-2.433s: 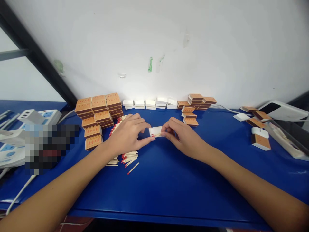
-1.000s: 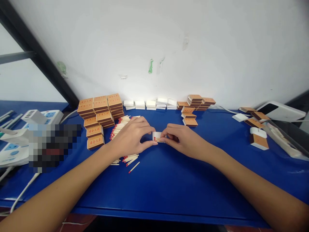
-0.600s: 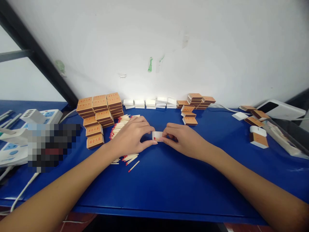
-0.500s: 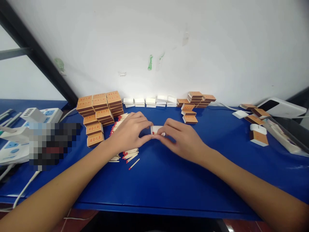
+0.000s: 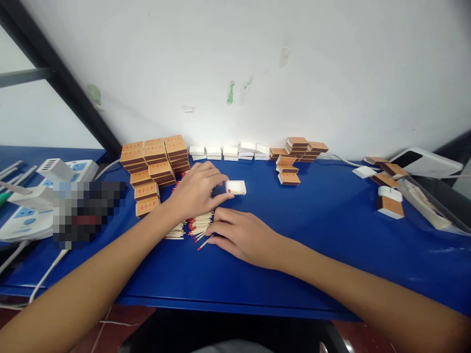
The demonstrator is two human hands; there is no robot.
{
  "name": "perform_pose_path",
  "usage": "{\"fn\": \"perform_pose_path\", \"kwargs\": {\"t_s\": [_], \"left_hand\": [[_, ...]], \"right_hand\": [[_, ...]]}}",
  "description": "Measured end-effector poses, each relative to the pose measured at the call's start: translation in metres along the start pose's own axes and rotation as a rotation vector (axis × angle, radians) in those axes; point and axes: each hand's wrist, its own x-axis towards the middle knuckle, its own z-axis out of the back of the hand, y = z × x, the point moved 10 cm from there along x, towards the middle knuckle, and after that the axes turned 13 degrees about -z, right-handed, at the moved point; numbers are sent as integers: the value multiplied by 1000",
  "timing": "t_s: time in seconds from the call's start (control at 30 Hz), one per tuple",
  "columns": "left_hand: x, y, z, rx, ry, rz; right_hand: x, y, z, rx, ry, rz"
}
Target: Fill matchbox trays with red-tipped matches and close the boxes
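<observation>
My left hand [image 5: 200, 189] pinches the left end of a small white matchbox tray [image 5: 240, 186] between thumb and fingers. A few matches with red heads lie inside the tray. My right hand [image 5: 245, 238] is lower down, its thumb and forefinger closing at the plain end of a single match [image 5: 204, 243]; the red head points down and left. Just beyond those fingertips spreads a pile of loose matches [image 5: 200, 224], partly hidden under my hands. More matches show beneath my left wrist.
Stacked matchboxes [image 5: 154, 152] stand at the left. White trays [image 5: 230, 153] line the wall, with more matchboxes [image 5: 289, 178] to their right. A power strip [image 5: 22, 220] lies far left; a white device [image 5: 423, 162] and loose boxes are far right on the blue table [image 5: 312, 264].
My right hand has left the tray and moved down and left to the loose matches. The left hand keeps its hold on the tray.
</observation>
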Motion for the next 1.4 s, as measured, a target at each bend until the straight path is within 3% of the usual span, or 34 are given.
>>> {"fn": "perform_pose_path", "kwargs": {"t_s": [0.6,0.93,1.17,1.3,1.4], "left_hand": [[1,1,-1,7,2,11],[1,0,0,15,-11,-8],[1,0,-1,16,1,-5],[0,0,-1,23,7,-15],[0,-1,-1,25,8,-22]], "right_hand": [[7,-2,-4,38,63,-84],[4,3,-5,-45,22,-10],[7,-4,-14,-42,59,-88],[5,-4,-2,-80,24,-53],[3,-23,25,-122,-78,-117]]}}
